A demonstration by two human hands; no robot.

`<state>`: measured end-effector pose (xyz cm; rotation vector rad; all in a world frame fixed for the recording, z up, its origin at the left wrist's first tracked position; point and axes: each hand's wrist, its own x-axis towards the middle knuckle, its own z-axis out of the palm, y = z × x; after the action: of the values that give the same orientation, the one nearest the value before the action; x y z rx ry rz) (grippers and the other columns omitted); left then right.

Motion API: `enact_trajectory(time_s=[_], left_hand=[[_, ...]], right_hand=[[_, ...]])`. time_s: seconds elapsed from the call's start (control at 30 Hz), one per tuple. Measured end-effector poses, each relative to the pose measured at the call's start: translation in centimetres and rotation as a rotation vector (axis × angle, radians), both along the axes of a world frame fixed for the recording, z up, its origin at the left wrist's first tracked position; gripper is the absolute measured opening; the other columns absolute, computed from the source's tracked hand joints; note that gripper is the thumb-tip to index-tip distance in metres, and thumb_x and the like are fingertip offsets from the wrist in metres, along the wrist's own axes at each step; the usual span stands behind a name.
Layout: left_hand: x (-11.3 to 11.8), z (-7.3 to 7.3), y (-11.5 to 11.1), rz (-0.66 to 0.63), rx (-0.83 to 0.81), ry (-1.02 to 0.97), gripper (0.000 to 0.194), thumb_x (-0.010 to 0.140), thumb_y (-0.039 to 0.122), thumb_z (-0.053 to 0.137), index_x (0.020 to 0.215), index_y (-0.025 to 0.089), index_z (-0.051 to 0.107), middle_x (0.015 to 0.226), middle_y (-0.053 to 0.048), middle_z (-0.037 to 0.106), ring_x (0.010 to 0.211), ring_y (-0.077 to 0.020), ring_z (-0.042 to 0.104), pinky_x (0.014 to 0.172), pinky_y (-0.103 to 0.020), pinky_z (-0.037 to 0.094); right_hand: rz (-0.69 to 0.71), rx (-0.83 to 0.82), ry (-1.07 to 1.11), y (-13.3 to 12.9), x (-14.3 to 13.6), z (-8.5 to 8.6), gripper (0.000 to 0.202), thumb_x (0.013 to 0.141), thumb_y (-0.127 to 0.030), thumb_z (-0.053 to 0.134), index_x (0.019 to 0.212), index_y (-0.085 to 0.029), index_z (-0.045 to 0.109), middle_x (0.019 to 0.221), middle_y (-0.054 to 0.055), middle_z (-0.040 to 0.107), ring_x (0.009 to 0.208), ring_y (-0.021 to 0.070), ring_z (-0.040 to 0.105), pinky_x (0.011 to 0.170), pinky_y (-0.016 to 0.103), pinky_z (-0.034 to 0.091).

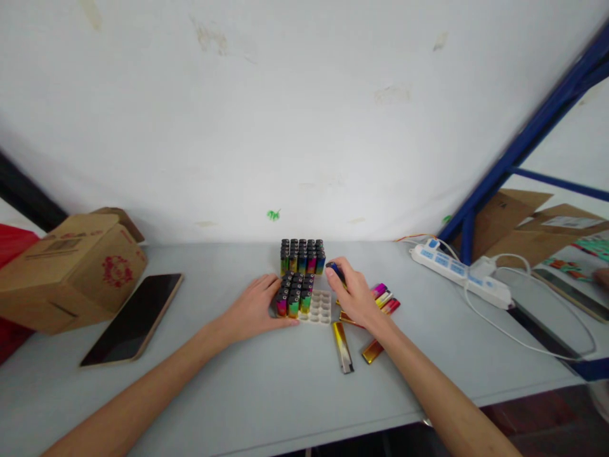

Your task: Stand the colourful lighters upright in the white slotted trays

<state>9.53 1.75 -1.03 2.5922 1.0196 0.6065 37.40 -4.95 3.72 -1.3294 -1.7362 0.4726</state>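
A pale tray (320,307) with round slots stands on the table, its left part filled with upright black-topped lighters (294,295). My left hand (257,306) rests at the tray's left side, fingers spread, thumb along the front edge. Behind the tray stands a full block of upright lighters (302,257). My right hand (354,292) is closed on a dark-topped lighter (336,271) just right of the tray's back corner. Several loose lighters lie to the right, partly under my right hand and forearm; a yellow and silver lighter (343,347) lies nearest the front.
A cardboard box (71,270) and a dark phone (133,317) are on the left. At the right lie a white power strip (460,274) with cables and another phone (571,293). A blue metal frame (504,158) rises there, with more cardboard beyond. A white wall closes the back.
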Motion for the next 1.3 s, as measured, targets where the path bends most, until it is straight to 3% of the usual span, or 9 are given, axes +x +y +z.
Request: enact_trajectory(time_s=[0.17,0.27,0.43,0.63,0.9,1.3], left_hand=[[0.0,0.2,-0.1,0.002,-0.009,-0.005,0.070,0.083,0.082,0.088,0.122,0.025,0.075,0.124,-0.011,0.077,0.117,-0.0381,0.074,0.109,-0.052,0.060],[0.0,0.1,-0.1,0.001,-0.005,-0.014,0.070,0.082,0.080,0.090,0.124,0.025,0.075,0.124,-0.011,0.077,0.116,-0.0374,0.074,0.108,-0.051,0.060],[0.0,0.2,-0.1,-0.009,-0.017,-0.009,0.068,0.083,0.080,0.089,0.122,0.026,0.075,0.124,-0.011,0.077,0.117,-0.0386,0.073,0.108,-0.052,0.059],[0.1,0.2,-0.2,-0.006,-0.009,-0.013,0.065,0.084,0.079,0.088,0.118,0.025,0.075,0.123,-0.011,0.077,0.117,-0.0379,0.073,0.107,-0.052,0.059],[0.1,0.1,-0.2,-0.016,-0.011,-0.013,0.065,0.086,0.078,0.088,0.121,0.026,0.074,0.124,-0.011,0.077,0.117,-0.0372,0.073,0.107,-0.050,0.059],[0.1,0.2,-0.2,-0.017,-0.012,-0.010,0.064,0.085,0.077,0.089,0.121,0.026,0.074,0.124,-0.010,0.077,0.117,-0.0375,0.073,0.107,-0.052,0.059]], right_hand=[[0.170,0.153,-0.049,-0.6,0.2,0.8,0.027,0.119,-0.043,0.054,0.106,-0.023,0.067,0.096,0.006,0.072,0.088,0.0215,0.069,0.080,0.033,0.054],[0.260,0.260,-0.077,-0.9,0.2,0.9,0.027,0.116,-0.044,0.063,0.105,-0.022,0.073,0.094,0.006,0.072,0.087,0.0210,0.069,0.080,0.034,0.056],[0.320,0.131,-0.112,-1.1,-0.2,0.2,0.024,0.113,-0.044,0.069,0.111,-0.022,0.077,0.078,0.000,0.071,0.067,0.0172,0.064,0.070,0.031,0.054],[0.362,0.121,-0.140,-1.1,-0.7,-0.5,0.025,0.112,-0.045,0.070,0.115,-0.021,0.077,0.088,0.004,0.078,0.073,0.0183,0.069,0.072,0.031,0.056],[0.425,0.160,-0.195,-1.2,-0.8,-0.5,0.017,0.112,-0.036,0.073,0.117,-0.020,0.077,0.090,0.003,0.076,0.076,0.0186,0.069,0.074,0.031,0.055],[0.433,0.140,-0.195,-1.1,-0.7,-0.5,0.017,0.112,-0.038,0.074,0.115,-0.022,0.078,0.090,0.004,0.076,0.077,0.0193,0.069,0.076,0.031,0.056]])
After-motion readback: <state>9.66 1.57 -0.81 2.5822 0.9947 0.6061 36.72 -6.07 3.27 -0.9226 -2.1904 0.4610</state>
